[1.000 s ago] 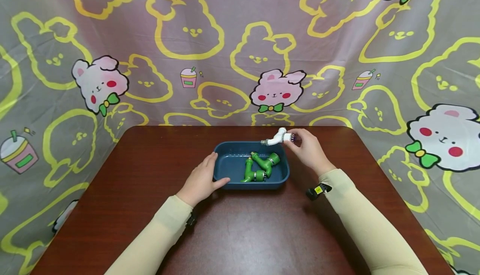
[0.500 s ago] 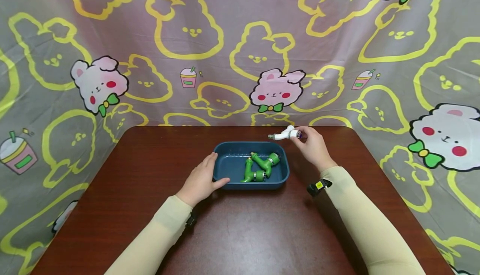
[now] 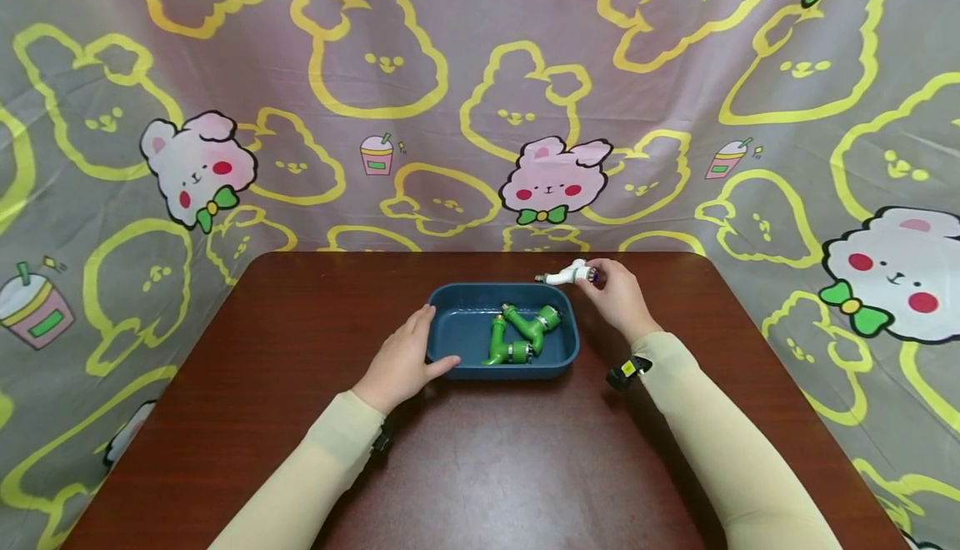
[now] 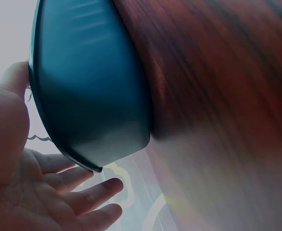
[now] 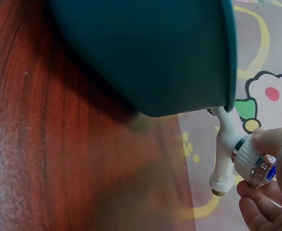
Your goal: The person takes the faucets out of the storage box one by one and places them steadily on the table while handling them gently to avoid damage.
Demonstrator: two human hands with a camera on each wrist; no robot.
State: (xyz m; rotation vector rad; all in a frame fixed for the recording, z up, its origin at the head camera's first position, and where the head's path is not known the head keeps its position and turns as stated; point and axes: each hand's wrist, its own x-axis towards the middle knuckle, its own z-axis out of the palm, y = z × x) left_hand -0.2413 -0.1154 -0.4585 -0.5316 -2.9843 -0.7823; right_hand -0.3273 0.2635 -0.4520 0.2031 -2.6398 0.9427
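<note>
My right hand [image 3: 621, 296] pinches a white water tap [image 3: 567, 274] by its ribbed knob, thumb on one side and fingers on the other. The tap lies just past the back right corner of a dark blue basin [image 3: 438, 373]. In the right wrist view the tap [image 5: 224, 144] shows a brass-coloured threaded end, and the basin wall partly hides its other end. My left hand [image 3: 400, 360] rests against the basin's left end, thumb by the front rim, fingers fairly straight. Two green taps, one in front [image 3: 498, 340] and one behind [image 3: 534, 327], lie inside the basin's right half.
The basin stands on a dark red-brown wooden table [image 3: 480, 458]. Close behind the table hangs a patterned cloth [image 3: 442, 142] with cartoon animals, which also runs along both sides.
My right hand has carried the white tap from above the basin's back right rim rightward and away, then slightly down. My left hand, the basin and the green taps have stayed put.
</note>
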